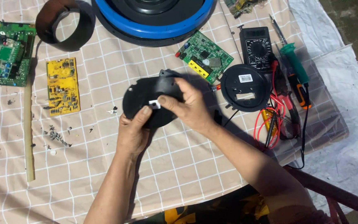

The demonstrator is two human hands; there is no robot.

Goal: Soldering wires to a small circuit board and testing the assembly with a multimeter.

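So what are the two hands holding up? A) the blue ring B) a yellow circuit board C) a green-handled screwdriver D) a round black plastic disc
D: the left hand and right hand both grip the round black plastic disc above the checked cloth, while the yellow circuit board lies untouched to the left.

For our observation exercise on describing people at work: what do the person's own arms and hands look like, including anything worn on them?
Both forearms are bare to the frame's lower edge, with no sleeves showing. The left hand and right hand wear no gloves; no rings, watch or bracelets are visible. The fingers are bare, with short nails. Strong sunlight throws the arms' shadows onto the checked tablecloth.
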